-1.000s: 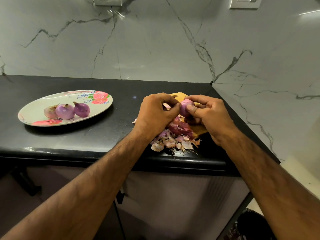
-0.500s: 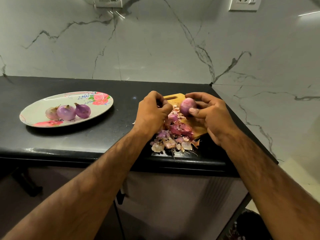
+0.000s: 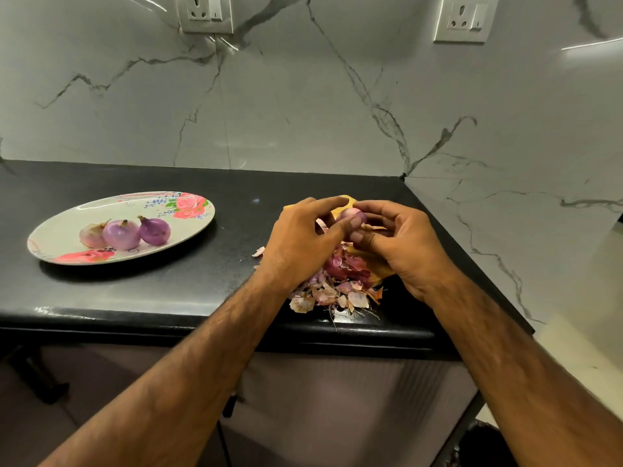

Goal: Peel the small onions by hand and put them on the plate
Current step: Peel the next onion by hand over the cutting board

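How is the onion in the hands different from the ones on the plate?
The held onion is gripped by the left hand and right hand; the plate onions lie untouched on the plate. The held onion is mostly hidden; the plate onions show whole. All are small and purplish.

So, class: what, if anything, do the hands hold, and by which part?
One small onion. The right hand curls round its top and right side; the left hand pinches its left side between thumb and forefinger.
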